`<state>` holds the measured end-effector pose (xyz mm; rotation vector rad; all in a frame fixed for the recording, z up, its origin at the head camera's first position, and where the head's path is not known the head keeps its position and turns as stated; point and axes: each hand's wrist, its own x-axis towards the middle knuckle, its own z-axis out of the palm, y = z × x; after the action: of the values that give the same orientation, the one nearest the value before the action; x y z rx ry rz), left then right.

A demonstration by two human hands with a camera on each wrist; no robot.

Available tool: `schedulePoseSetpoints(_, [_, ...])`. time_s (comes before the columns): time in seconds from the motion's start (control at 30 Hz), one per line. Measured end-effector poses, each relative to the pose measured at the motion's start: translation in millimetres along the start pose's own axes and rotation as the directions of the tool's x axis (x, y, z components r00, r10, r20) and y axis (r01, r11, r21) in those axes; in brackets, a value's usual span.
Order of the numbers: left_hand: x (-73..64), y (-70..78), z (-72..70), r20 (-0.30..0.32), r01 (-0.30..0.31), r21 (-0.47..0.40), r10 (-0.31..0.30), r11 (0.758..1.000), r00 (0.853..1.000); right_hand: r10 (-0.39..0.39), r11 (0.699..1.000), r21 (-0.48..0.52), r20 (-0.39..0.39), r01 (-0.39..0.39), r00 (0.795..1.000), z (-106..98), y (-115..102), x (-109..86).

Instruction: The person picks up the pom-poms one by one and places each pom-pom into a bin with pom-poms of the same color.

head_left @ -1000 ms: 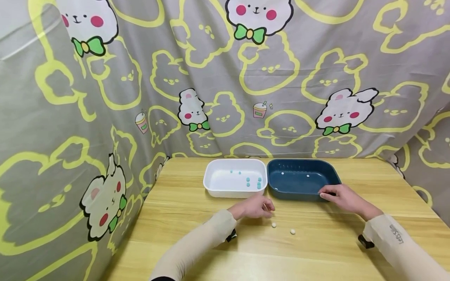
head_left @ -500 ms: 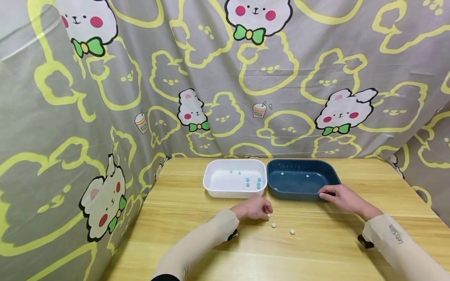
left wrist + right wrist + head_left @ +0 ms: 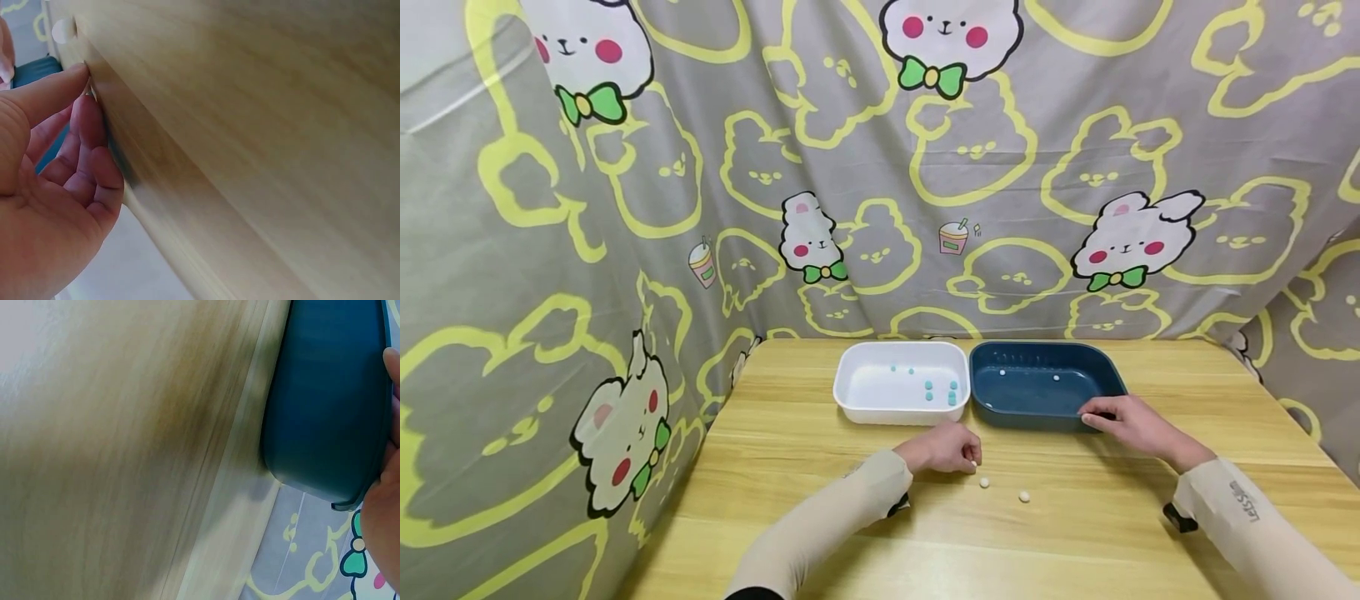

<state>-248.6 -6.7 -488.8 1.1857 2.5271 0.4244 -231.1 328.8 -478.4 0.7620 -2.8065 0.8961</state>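
My left hand [image 3: 946,447] is low over the wooden table, thumb and index finger pinching a small white ball [image 3: 973,464]. In the left wrist view only a sliver of that ball shows between the fingertips. Two similar white balls lie to its right, a nearer one [image 3: 984,482] and a farther one [image 3: 1024,497]. My right hand [image 3: 1133,427] grips the rim of the dark blue basin [image 3: 1030,418] at its front right corner. Two small white balls, one on the left [image 3: 1002,372] and one on the right [image 3: 1056,378], lie inside that basin.
A white basin [image 3: 868,412] stands directly left of the blue one. Several small teal pieces [image 3: 928,385] lie in it, mostly toward its right side. Behind the wooden table [image 3: 805,450] hangs a grey curtain [image 3: 865,167] with cartoon prints, which also runs along the left.
My left hand has dropped slightly and its fingers have come together on a small white ball. The right hand stays on the blue basin's rim.
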Motion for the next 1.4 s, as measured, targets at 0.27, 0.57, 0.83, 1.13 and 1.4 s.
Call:
schedulePoseSetpoints(0.27, [-1.6,-2.5,-0.1,0.022,0.040,-0.066,-0.039,0.997,0.999,0.010,1.000,0.006,0.000,-0.010,1.000,0,0,0.3])
schedulePoseSetpoints(0.57, [-2.4,1.3,-9.0,-0.021,0.040,-0.102,-0.042,0.994,0.999,0.012,1.000,0.008,0.009,-0.012,1.000,0,0,0.2])
schedulePoseSetpoints(0.83, [-3.7,11.8,-18.7,-0.052,0.037,-0.163,-0.046,0.986,0.998,0.007,1.000,0.011,0.009,-0.007,1.000,0,-1,-0.1])
schedulePoseSetpoints(1.13, [-8.7,20.3,-32.6,-0.128,0.008,-0.175,-0.030,0.985,0.991,0.007,1.000,0.005,0.015,-0.008,1.000,-1,-1,0.1])
schedulePoseSetpoints(1.4, [-8.2,25.8,-48.0,-0.161,-0.009,-0.207,-0.025,0.978,0.987,0.002,1.000,0.004,0.022,-0.002,1.000,1,1,-0.3])
